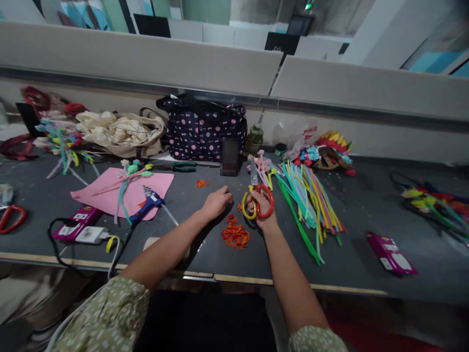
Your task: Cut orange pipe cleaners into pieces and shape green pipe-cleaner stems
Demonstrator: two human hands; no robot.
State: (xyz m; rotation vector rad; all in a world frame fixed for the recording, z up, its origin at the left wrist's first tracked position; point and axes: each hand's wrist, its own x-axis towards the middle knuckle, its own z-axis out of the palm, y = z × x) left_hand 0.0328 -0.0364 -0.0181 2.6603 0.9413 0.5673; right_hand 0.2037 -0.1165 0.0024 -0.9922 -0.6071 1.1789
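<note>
- Presently, the right hand (268, 221) has its fingers closed around the scissors (271, 199), red and yellow loops near the palm, blades pointing away from the body.
- Left hand (214, 203) is low over the table (351, 259), fingers bent inward; cannot tell whether they pinch anything small.
- Done, as judged from the scraps: a good amount of orange material is already in short pieces. The larger orange pile (236, 236) lies between the forearms; the smaller orange pile (201, 184) lies beyond the left hand.
- No long orange strip is visible, so the amount left to cut cannot be read.
- Loose and apparently unworked: the bundle of coloured stems (326, 203), fanned out beside the right hand, with the green stems (298, 222) along its near side.
- Further advanced: stems with fluffy heads (134, 168) rest on the pink sheet (91, 189); pink fluffy pieces (261, 164) lie just past the scissors.
- Glue gun (148, 203) lies partly on the pink sheet, held by neither hand.
- Overall estimate: partway; orange pieces are loose, none seen attached.
</note>
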